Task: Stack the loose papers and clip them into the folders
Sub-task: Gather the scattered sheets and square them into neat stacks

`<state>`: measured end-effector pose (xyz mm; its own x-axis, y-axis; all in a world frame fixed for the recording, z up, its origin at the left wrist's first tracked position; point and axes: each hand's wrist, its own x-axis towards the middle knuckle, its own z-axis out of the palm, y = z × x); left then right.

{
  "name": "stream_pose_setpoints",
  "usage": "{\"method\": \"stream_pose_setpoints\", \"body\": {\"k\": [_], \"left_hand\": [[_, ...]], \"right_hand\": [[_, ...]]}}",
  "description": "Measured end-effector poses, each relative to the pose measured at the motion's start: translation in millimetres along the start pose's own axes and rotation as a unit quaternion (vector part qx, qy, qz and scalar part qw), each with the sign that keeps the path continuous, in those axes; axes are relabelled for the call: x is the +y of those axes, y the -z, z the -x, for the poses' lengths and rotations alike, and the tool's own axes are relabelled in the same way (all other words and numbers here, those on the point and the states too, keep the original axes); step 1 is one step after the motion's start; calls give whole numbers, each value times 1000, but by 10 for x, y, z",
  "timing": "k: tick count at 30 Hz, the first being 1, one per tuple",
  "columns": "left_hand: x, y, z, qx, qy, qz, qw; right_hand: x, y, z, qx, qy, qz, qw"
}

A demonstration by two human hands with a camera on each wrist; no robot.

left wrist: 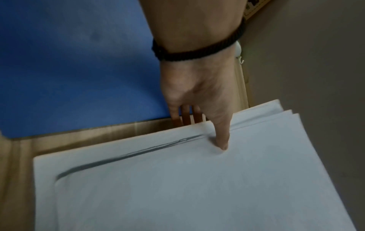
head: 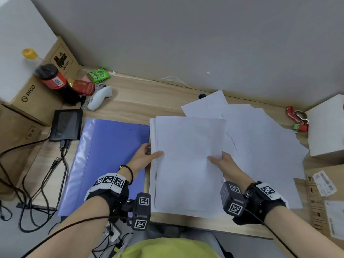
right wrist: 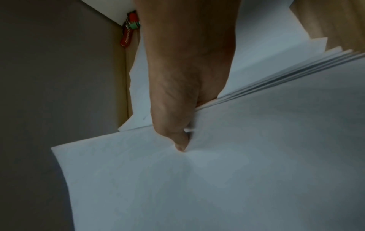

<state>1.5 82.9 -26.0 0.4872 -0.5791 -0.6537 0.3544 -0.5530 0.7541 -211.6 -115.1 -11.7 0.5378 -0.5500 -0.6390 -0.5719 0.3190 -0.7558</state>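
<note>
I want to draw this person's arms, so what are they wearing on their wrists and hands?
Both forearms are bare, with no sleeves. Each wrist has a black strap with white bands of black-and-white square codes and a boxy black camera block bearing the same codes. A thin black cable trails from each. The left hand also has a black cord bracelet. The right hand has no bracelet.

Left hand (left wrist: 194,93) fingers lying hidden under paper stack (head: 188,164), right hand (right wrist: 183,78) fingers likewise, stack running off both wrist views, bottle (head: 54,79) label blurring.

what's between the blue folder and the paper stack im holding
A narrow strip of bare wooden desk, crossed only by the left hand; the left wrist view shows it between blue folder and paper stack.
</note>
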Motion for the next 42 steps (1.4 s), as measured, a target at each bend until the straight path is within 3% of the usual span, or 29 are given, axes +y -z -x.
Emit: {"method": "stream_pose_setpoints", "body": {"k": [3,6,9,13,17,22,31,42], "left_hand": [[270,-77,41,-59,-63,-10,996],[636,-140,87,-35,-121,30,992],[987,-205,199,-30,-194,75,978],[1147,-187,323,-40,-257,97,961],[972,-229,322,-59,-253,19,966],[885,-310,346,-38,-250,67,965],[865,-279,355,-78,-250,40,964],[683,-337,254,-35,-197,31,979]], "right_hand": [[-241,35,127,29,56,-43,997],[-554,60,285,67,115,-90,987],[-831,95,472,61,184,-149,969],[-873,202,608,53,190,-197,960],[-612,183,657,61,145,-132,979],[-481,113,725,116,127,-122,978],[-327,62,698,115,108,-118,980],[-310,-44,675,96,57,-73,991]]}}
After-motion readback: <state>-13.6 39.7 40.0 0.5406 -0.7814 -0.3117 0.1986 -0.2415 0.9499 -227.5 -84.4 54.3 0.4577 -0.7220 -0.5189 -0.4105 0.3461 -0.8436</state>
